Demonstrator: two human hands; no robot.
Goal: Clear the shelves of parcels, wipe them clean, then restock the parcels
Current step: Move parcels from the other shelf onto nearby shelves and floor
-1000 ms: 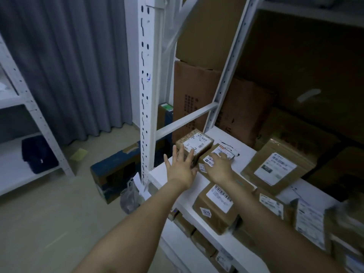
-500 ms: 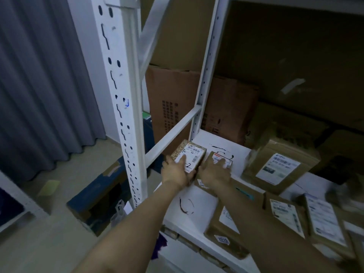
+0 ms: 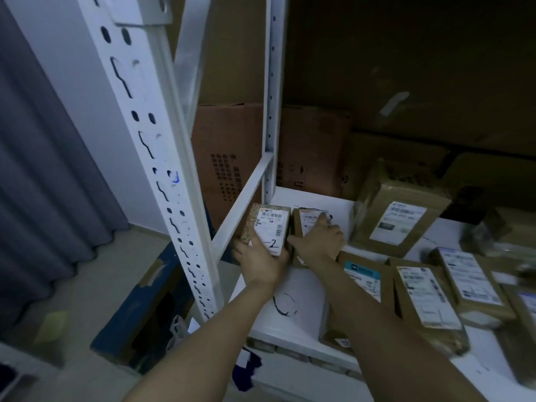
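Fingers (image 3: 322, 221) grip two small, boxy, paper-labelled cardboard parcels (image 3: 271, 227).

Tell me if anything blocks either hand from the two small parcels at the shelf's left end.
Nothing visible does. The left hand grips the parcel marked 2; the right hand grips the small parcel beside it.
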